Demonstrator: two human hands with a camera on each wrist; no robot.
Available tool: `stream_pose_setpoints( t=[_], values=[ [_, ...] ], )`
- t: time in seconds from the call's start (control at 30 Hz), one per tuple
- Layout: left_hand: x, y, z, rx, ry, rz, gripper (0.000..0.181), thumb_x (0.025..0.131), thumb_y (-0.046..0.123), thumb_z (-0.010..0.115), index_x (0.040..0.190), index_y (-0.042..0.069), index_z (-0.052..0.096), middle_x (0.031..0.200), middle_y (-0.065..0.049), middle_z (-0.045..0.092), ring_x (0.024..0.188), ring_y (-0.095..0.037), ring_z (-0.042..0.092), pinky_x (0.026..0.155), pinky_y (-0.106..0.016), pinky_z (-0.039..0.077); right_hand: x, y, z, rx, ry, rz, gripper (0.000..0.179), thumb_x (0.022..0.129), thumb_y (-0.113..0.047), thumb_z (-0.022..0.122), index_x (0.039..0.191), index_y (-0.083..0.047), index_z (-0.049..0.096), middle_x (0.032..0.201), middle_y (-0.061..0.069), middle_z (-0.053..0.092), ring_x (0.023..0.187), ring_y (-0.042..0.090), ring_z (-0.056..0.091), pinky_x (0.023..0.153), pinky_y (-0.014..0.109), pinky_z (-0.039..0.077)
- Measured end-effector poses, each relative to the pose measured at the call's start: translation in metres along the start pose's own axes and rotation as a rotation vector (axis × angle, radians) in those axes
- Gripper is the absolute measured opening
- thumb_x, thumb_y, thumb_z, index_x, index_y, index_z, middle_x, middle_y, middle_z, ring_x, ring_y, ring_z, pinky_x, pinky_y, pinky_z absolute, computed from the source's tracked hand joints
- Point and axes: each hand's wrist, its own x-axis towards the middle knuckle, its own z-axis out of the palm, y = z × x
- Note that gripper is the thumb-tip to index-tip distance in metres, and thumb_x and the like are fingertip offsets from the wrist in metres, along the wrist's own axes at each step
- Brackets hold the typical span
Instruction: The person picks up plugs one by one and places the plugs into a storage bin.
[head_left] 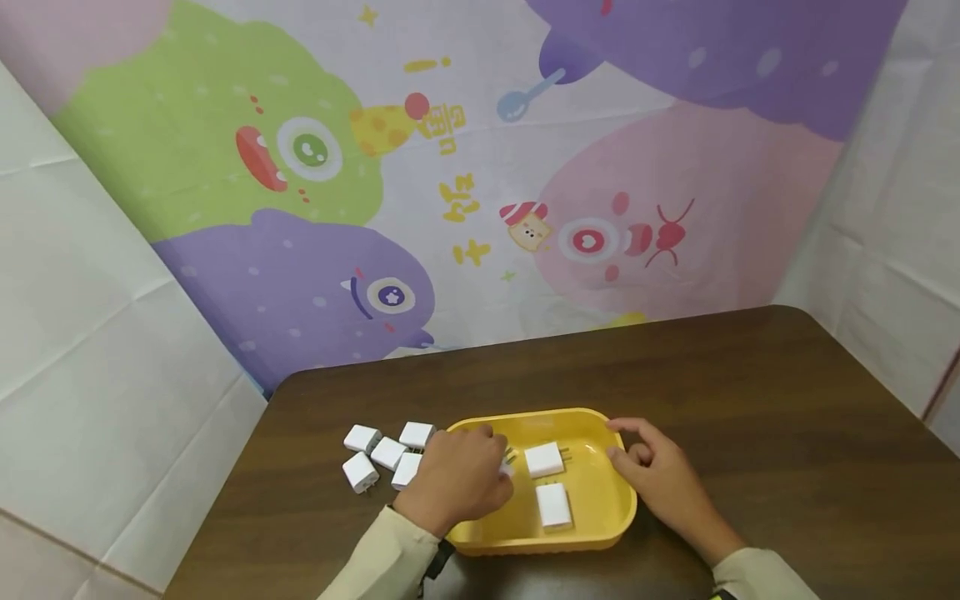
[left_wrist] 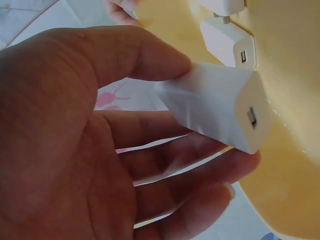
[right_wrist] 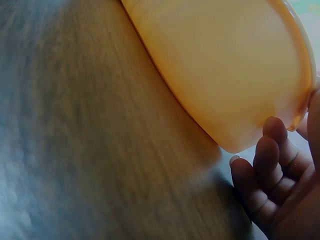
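My left hand [head_left: 457, 479] is over the left side of a yellow plastic tray [head_left: 598, 492]. In the left wrist view it holds a white USB charger plug [left_wrist: 212, 102] between the thumb and fingers, the USB port facing away from the palm. Two more white chargers, one [head_left: 543, 460] with its prongs to the right and one [head_left: 553, 507] nearer the front, lie in the tray. At the tray's right end, my right hand [head_left: 663, 479] grips the rim, thumb at the edge and fingers against the outer wall.
Several white chargers [head_left: 388, 453] lie in a loose group on the dark wooden table [head_left: 675, 375], just left of the tray. A cartoon-printed cloth [head_left: 480, 183] hangs behind the table's far edge, with white panels at both sides.
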Motion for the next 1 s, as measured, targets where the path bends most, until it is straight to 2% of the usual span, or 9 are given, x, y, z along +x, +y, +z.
stream_pose_setpoints(
  t=[0.13,0.23,0.37,0.63,0.83,1.0],
  values=[
    [0.008,0.0,0.004,0.007,-0.061,0.034,0.021,0.079,0.029,0.067,0.066,0.017,0.055,0.065,0.001,0.051,0.048,-0.015,0.045,0.039,-0.037,0.036,0.0,0.0,-0.001,0.007,0.003,-0.001,0.03,0.094,-0.016,0.07,0.123,-0.012,0.063,0.059,-0.003,0.046,0.051,0.009,0.045,0.048,0.024,0.038],
    [0.012,0.0,0.007,0.042,-0.058,0.05,0.026,0.078,0.03,0.067,0.062,0.018,0.051,0.061,0.003,0.049,0.047,-0.014,0.045,0.039,-0.036,0.036,0.001,0.0,-0.001,0.012,0.001,0.003,0.032,0.094,-0.016,0.07,0.125,-0.011,0.062,0.06,-0.003,0.046,0.051,0.009,0.045,0.048,0.024,0.038],
    [0.019,0.0,0.009,0.089,-0.052,0.022,0.033,0.077,0.031,0.068,0.056,0.019,0.046,0.054,0.004,0.043,0.043,-0.013,0.042,0.039,-0.035,0.035,0.001,0.001,-0.001,0.004,0.008,0.007,0.033,0.094,-0.016,0.07,0.126,-0.011,0.062,0.06,-0.004,0.045,0.05,0.008,0.043,0.048,0.024,0.037],
    [0.028,0.0,0.011,0.055,-0.155,-0.049,0.033,0.082,0.032,0.067,0.057,0.019,0.049,0.054,0.003,0.046,0.046,-0.017,0.048,0.043,-0.037,0.04,0.0,0.0,0.0,0.006,0.002,-0.004,0.032,0.094,-0.016,0.07,0.125,-0.011,0.062,0.059,-0.004,0.045,0.05,0.008,0.043,0.048,0.024,0.037],
    [0.03,0.001,0.011,0.022,-0.146,-0.073,0.022,0.083,0.028,0.068,0.069,0.015,0.058,0.058,0.001,0.049,0.045,-0.016,0.045,0.043,-0.036,0.039,0.002,0.001,0.0,-0.007,0.009,-0.012,0.03,0.094,-0.015,0.07,0.123,-0.013,0.063,0.058,-0.004,0.044,0.05,0.008,0.043,0.048,0.024,0.036],
    [0.029,0.004,0.011,0.031,-0.13,-0.071,0.021,0.083,0.028,0.068,0.069,0.016,0.057,0.057,0.001,0.049,0.046,-0.018,0.049,0.043,-0.038,0.039,0.002,0.003,-0.001,-0.01,0.009,-0.018,0.03,0.094,-0.015,0.07,0.123,-0.012,0.063,0.059,-0.004,0.044,0.05,0.008,0.043,0.048,0.024,0.037]
  ],
)
